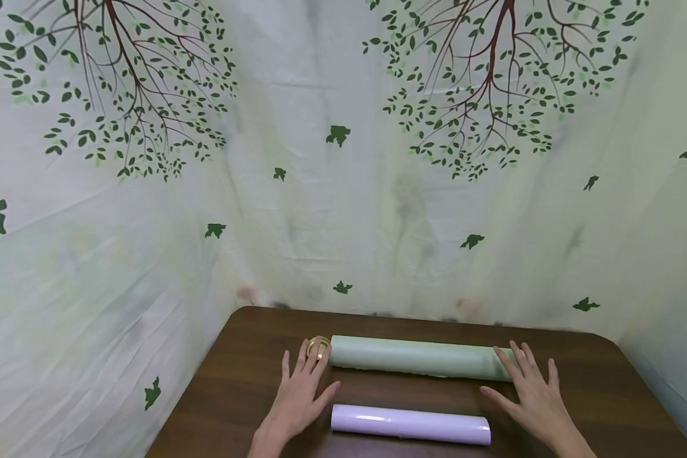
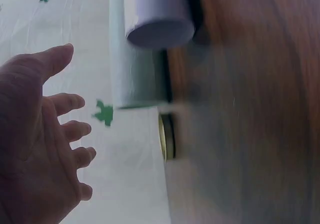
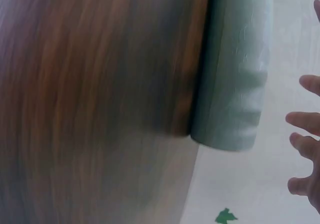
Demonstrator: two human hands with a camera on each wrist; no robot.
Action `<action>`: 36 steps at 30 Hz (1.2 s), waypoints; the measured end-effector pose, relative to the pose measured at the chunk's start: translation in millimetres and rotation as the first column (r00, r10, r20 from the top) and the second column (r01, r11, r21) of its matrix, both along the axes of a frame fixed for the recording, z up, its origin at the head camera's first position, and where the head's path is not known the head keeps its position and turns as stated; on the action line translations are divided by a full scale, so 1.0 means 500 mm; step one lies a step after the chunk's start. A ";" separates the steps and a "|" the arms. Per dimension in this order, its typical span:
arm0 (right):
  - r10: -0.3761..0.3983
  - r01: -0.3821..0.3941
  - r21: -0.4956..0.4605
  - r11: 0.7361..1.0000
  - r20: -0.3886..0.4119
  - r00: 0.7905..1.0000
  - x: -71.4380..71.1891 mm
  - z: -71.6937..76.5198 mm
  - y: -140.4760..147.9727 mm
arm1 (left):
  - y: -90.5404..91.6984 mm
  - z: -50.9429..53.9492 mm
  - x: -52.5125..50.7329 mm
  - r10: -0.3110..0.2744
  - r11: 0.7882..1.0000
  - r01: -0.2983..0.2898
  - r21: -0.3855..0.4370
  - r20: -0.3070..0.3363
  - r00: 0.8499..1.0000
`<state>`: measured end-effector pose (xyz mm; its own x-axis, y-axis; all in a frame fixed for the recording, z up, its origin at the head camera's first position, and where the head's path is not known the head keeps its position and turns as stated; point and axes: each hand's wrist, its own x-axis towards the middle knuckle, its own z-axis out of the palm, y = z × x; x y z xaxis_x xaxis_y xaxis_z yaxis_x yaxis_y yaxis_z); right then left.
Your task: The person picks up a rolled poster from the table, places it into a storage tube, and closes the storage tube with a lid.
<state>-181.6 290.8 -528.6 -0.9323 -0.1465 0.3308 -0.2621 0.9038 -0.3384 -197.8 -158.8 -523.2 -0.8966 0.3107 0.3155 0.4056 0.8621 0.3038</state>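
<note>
Green roll (image 1: 412, 356): lying on its side, left to right across the far part of the counter (image 1: 257, 356). Just beside its left end, a small gold ring (image 2: 168, 136), partly covered by fingers in the head view. On the near side, a shorter purple roll (image 1: 410, 424), roughly parallel to the green roll and apart from it, glossy on top, with a round hollow end visible in the left wrist view.

Left hand (image 1: 299, 397): fingers and thumb spread, nothing held; fingertips in front of the ring in the head view, yet apart from it in the left wrist view. Right hand (image 1: 535, 397): likewise spread, holding nothing; fingertips overlapping the right end of the green roll in the head view, but apart from it in the right wrist view.

Counter: dark brown, wood-grained, rounded at the far corners. Behind and at both sides, pale, leaf-printed cloth (image 1: 320, 210), creased in places.
</note>
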 end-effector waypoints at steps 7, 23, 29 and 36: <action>0.026 -0.026 0.015 1.000 -0.028 0.999 -0.012 -0.010 -0.020 | 0.045 -0.008 0.013 -0.090 0.994 0.091 -0.055 0.021 0.996; 0.107 -0.104 0.072 0.992 -0.042 0.993 -0.051 -0.008 -0.049 | 0.103 -0.041 0.035 -0.251 0.933 0.227 -0.281 -0.053 0.966; 0.133 -0.128 0.095 0.987 -0.047 0.990 -0.079 -0.009 -0.059 | 0.120 -0.047 0.035 -0.284 0.915 0.250 -0.317 -0.064 0.957; 0.176 -0.165 0.149 0.975 -0.065 0.982 -0.112 -0.014 -0.075 | 0.131 -0.053 0.035 -0.305 0.902 0.253 -0.350 -0.100 0.947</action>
<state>-237.5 253.2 -535.4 -0.8621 -0.3519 0.3647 -0.4366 0.8811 -0.1819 -180.2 -93.5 -549.5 -0.7085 0.6499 0.2749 0.6622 0.7470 -0.0594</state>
